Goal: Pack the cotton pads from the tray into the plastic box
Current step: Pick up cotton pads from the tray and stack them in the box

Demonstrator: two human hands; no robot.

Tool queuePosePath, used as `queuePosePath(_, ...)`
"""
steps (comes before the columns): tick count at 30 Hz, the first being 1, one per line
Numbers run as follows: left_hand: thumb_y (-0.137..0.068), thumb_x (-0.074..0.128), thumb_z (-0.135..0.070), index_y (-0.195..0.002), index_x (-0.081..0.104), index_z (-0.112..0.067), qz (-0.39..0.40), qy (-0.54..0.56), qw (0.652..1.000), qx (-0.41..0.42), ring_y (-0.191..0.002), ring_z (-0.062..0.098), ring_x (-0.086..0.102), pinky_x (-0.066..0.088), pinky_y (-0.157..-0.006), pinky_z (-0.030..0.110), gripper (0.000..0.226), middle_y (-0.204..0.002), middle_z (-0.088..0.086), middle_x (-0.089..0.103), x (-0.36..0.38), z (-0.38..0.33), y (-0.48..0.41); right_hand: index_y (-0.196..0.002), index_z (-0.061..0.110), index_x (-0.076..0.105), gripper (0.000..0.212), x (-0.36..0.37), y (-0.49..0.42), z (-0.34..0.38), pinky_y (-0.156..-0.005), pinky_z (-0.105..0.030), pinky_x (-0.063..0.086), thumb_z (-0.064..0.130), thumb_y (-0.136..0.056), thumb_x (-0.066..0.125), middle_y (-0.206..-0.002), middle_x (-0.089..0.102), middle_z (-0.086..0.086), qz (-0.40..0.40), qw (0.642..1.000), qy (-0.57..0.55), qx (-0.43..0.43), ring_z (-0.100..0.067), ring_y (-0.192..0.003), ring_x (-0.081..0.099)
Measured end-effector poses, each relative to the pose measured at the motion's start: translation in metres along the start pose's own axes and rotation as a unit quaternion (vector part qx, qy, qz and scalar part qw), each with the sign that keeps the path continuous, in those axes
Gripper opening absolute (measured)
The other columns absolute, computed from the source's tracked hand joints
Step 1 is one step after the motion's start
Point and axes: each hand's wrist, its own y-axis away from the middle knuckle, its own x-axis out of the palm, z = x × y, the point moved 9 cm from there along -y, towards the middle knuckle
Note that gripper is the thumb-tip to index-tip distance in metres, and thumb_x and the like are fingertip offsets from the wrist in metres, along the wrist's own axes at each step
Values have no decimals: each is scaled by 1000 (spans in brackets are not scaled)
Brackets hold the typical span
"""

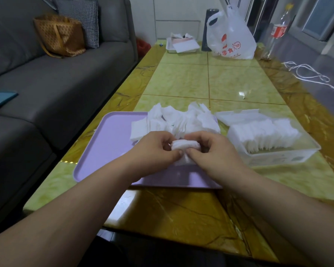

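Your left grip (156, 149) pinches one end of a small pad stack (185, 146) above the tray (104, 151); your right grip (214, 151) pinches the other end. Loose pads (181, 120) heap at the tray's far side. Just right, on the worktop (181, 209), the box (278, 158) holds upright pads.

Your tray (108, 143) sits on the table (181, 212) in front of you, loose cotton pads (183, 120) heaped on its far right part. Plastic box (278, 158) just right of the tray, sofa (56, 83) left of it, plastic bag (231, 39) well behind.
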Motion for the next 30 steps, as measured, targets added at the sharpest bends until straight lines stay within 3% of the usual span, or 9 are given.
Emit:
queuePosePath(5, -91, 74, -17, -95, 71, -14, -44, 86, 995, 2, -42, -2, 44, 31, -41, 11, 6, -62, -9, 59, -3, -19, 2, -106, 16, 75, 21, -23, 0, 3, -91, -50, 61, 13, -85, 79, -97, 79, -6, -22, 994, -96, 52, -23, -96, 76)
queuePosePath(10, -97, 67, -12, -105, 69, -11, -12, 159, 986, 46, -62, 15, 65, 35, -51, 30, 8, -77, 3, 73, 19, -48, 4, -91, 12, 78, 9, -57, 11, 10, -83, -55, 61, 21, -89, 77, -87, 77, -13, -19, 996, -76, 41, -32, -86, 75)
queuePosePath(12, -97, 66, -11, -108, 71, -12, -21, 175, 983, 58, -67, 19, 69, 37, -54, 32, 11, -85, 8, 75, 31, -60, 4, -87, 17, 76, 10, -76, 17, 15, -80, -51, 61, 27, -86, 76, -83, 76, -7, -38, 998, -43, 14, -26, -83, 73)
queuePosePath(16, -97, 69, -13, -107, 72, -18, -24, 174, 982, 62, -71, 18, 72, 43, -56, 30, 12, -89, 4, 78, 58, -82, -4, -91, 20, 66, 10, -117, 24, 9, -61, -26, 51, 30, -90, 68, -77, 68, 5, -96, 995, 1, 12, -8, -67, 64)
queuePosePath(20, -95, 69, -14, -104, 72, -22, -27, 131, 989, 70, -71, 13, 74, 45, -55, 17, 12, -93, 2, 79, 81, -103, -27, -94, 19, 65, 9, -172, 24, -7, -61, -25, 54, 27, -93, 65, -79, 71, 7, -194, 981, -1, 9, -1, -68, 66)
queuePosePath(23, -95, 68, -19, -105, 75, -23, -19, 53, 992, 113, -70, 1, 71, 47, -56, 13, 12, -93, -6, 74, 105, -135, -44, -91, 13, 61, 14, -212, 25, -23, -49, -19, 38, 26, -95, 63, -71, 60, 6, -282, 959, 30, 11, 1, -59, 53)
queuePosePath(25, -96, 66, -23, -110, 74, -26, 6, -16, 990, 139, -66, -2, 67, 47, -54, 14, 17, -91, -11, 71, 125, -156, -54, -93, 15, 56, 16, -232, 24, -38, -56, -25, 39, 29, -97, 59, -75, 55, 7, -330, 943, 31, 35, -4, -66, 54)
queuePosePath(27, -97, 64, -25, -119, 71, -25, 28, -101, 979, 177, -77, 6, 65, 46, -60, 16, 23, -99, -12, 67, 148, -178, -63, -104, 15, 55, 17, -247, 21, -57, -68, -31, 39, 31, -100, 55, -85, 56, 9, -360, 930, 12, 66, -18, -83, 58)
queuePosePath(30, -94, 60, -20, -117, 67, -21, 58, -215, 938, 265, -101, 16, 62, 44, -77, 25, 24, -115, -6, 60, 179, -203, -71, -128, 12, 54, 32, -246, 15, -75, -83, -32, 42, 30, -102, 53, -116, 62, 0, -360, 927, -26, 105, -21, -103, 58)
